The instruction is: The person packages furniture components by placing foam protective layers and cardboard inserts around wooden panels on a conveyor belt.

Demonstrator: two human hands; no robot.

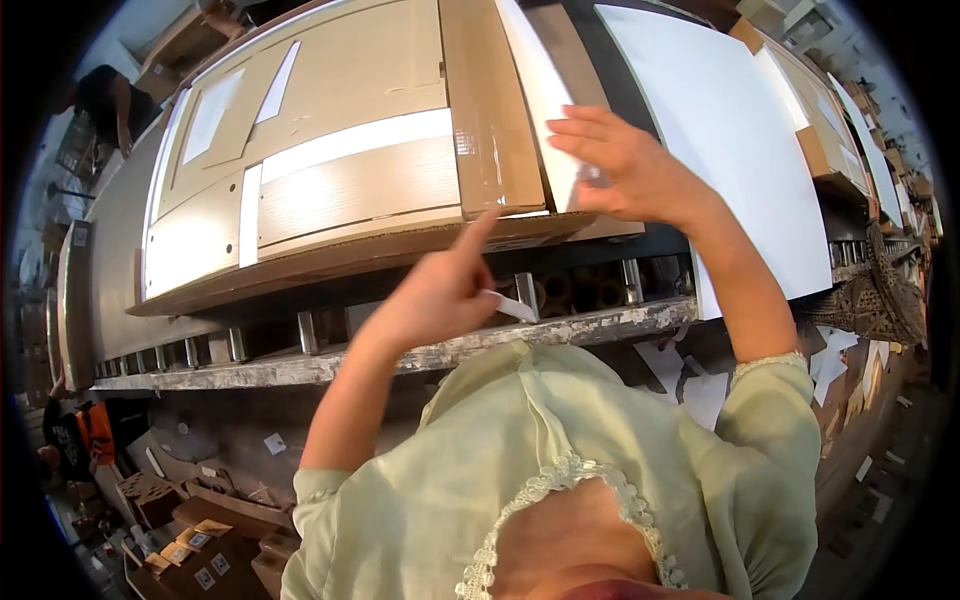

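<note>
My left hand [440,290] has its index finger stretched to the near corner of a brown cardboard piece [495,110] with shiny clear tape on it. Its other fingers curl in, and a white strip [515,307] sticks out from them. Over a narrow white panel [535,80] is my right hand [635,170], fingers stretched and thumb apart. A small pale, shiny bit shows by its thumb; I cannot make out what it is. Left of the cardboard piece, wood-toned panels [350,60] and white pieces lie in a shallow open carton [330,262].
The carton rests on a roller conveyor with a worn rail [590,325]. A large white board [725,140] lies to the right, overhanging the rail, with another packed carton [825,150] beyond. Paper scraps litter the floor. Other people stand at the far left. Boxes [205,565] sit at lower left.
</note>
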